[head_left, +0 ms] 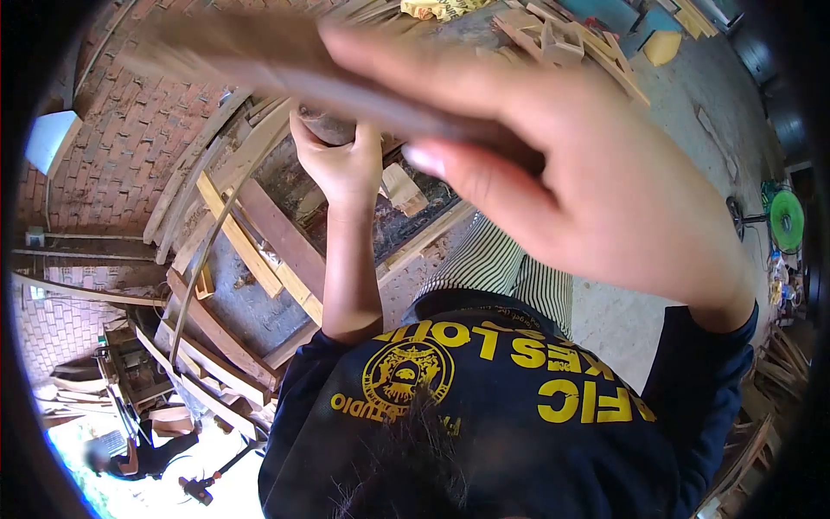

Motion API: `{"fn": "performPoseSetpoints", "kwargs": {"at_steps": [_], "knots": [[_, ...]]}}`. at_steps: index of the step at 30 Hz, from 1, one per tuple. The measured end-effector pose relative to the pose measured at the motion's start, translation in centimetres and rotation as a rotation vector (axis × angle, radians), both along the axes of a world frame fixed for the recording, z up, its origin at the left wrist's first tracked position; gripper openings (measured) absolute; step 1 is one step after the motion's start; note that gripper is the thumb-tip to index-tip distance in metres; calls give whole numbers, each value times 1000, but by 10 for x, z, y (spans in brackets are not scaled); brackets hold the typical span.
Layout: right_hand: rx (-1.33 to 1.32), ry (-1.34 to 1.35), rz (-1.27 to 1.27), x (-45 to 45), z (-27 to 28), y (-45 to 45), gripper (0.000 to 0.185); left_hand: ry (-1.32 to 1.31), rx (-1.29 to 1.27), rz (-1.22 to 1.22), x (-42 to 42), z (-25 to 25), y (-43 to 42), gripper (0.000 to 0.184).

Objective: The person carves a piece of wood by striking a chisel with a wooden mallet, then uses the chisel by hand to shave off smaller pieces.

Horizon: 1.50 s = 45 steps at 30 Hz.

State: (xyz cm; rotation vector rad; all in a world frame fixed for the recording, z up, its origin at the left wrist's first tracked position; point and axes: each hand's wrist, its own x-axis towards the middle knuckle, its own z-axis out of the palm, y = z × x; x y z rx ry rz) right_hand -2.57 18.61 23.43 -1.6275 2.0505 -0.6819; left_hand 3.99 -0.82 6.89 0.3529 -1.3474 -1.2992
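Observation:
My right hand (pixel 571 164) is raised close to the camera, its fingers and thumb closed round a long dark brown wooden piece (pixel 285 73). Motion blurs this piece, which stretches to the upper left. Below and behind it, my left hand (pixel 341 164) has its fingers and thumb round a dark brown object (pixel 327 127). The long piece hides the top of that object, so its full shape cannot be made out. A short light wood block (pixel 404 190) lies just right of my left wrist.
Planks and a wooden frame (pixel 229 337) fill the left side, before a brick wall (pixel 121 138). Wood offcuts (pixel 562 43) lie on the concrete floor (pixel 692 130) at the top. A green fan (pixel 785 221) is far right. Another person (pixel 143 457) appears at lower left.

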Motion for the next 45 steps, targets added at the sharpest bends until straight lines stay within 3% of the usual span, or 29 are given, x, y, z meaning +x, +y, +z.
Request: {"fn": "performPoseSetpoints", "kwargs": {"at_steps": [2, 4, 6, 8, 10, 11, 12, 14, 19, 21, 24, 28, 33, 40, 42, 45], "knots": [[89, 37, 14, 2, -9, -1, 49, -202, -212, -101, 7, -35, -14, 48], [148, 51, 20, 2, -18, 1, 50, -334, -257, 172, -6, -87, -12, 46], [209, 52, 9, 0, -29, 3, 52, -335, -37, -8, 5, -98, -8, 48], [71, -54, 16, -2, -37, 6, 53, -466, -125, 3, 15, -79, -1, 52], [24, -86, -10, -1, -34, 9, 54, -229, -113, 1, 12, -67, -5, 51], [-42, -120, -43, 0, -31, 10, 55, -177, -102, 27, 13, -55, -3, 42], [-43, -124, -35, 0, -30, 11, 55, -151, -151, 54, 14, -49, -7, 32], [-176, -182, -69, -1, -28, 15, 54, -165, 54, 100, 21, -26, 3, 26], [-266, -196, -75, 1, -20, 19, 52, 6, 34, 45, 29, -2, 14, 21], [-420, 14, -48, 0, -26, 24, 52, -4, -14, 109, 29, 7, 21, 19], [-528, 51, -49, 7, -36, 29, 52, -34, -131, 134, 29, 2, 15, 17], [-325, 10, -81, 5, -23, 42, 52, -1, -44, 97, 25, 8, 26, 19], [-637, -99, -93, 7, -60, 44, 56, 9, -31, 179, 17, 4, 25, 24], [-640, -21, -71, 9, -47, 49, 55, -76, -98, 154, 13, 7, 24, 24], [-362, 23, -99, 12, -19, 53, 55, -84, -106, 143, 11, 7, 25, 25], [-377, 27, -75, 14, -18, 46, 55, -114, -103, 157, 10, 7, 25, 25]]}}
